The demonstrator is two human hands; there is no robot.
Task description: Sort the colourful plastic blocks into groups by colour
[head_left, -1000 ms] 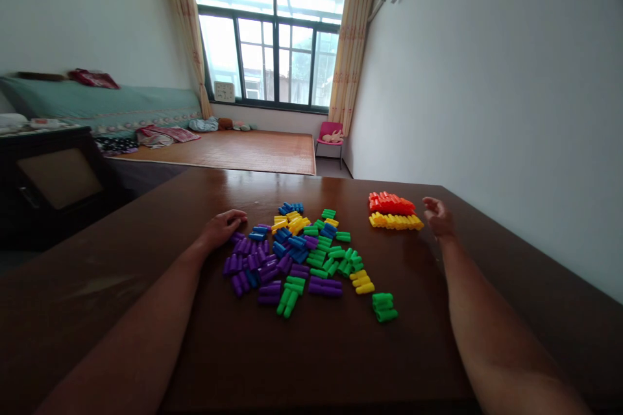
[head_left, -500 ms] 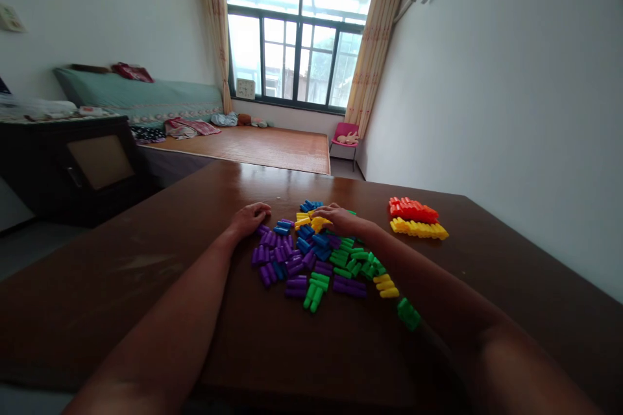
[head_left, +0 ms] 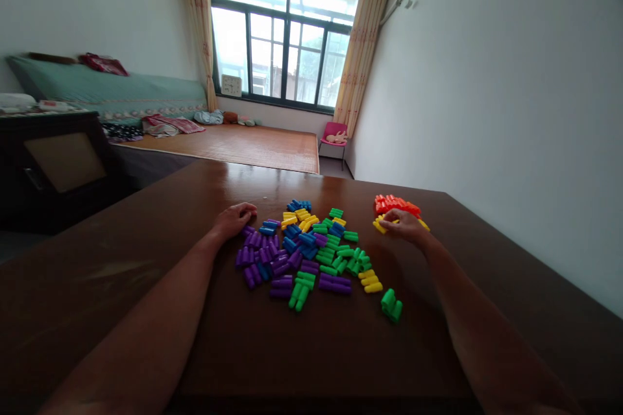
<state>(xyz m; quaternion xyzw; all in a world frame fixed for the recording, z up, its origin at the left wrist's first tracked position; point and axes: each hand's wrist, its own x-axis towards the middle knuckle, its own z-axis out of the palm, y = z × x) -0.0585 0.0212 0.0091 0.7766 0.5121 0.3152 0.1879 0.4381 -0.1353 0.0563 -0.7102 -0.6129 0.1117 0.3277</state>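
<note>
My left hand rests on the brown table at the left edge of a loose pile of plastic toy blocks, its fingers loosely bent and nothing visible in them. Nearest to it are purple blocks and a blue block. Over at the right, my right hand pinches at a yellow block at the near-left end of the yellow row; the hand covers much of that row. Directly behind lies a row of orange-red blocks. Yellow blocks and green blocks lie in the pile.
Towards the front of the table stand a joined green piece and a separate green block. Beyond the far edge are a mat-covered bed, a pink chair and a window. A dark cabinet stands left; a wall runs along the right.
My right hand has moved right, from the yellow blocks in the pile to the yellow row. My left hand stays beside the pile. The whole view has shifted slightly, so things appear further left.
</note>
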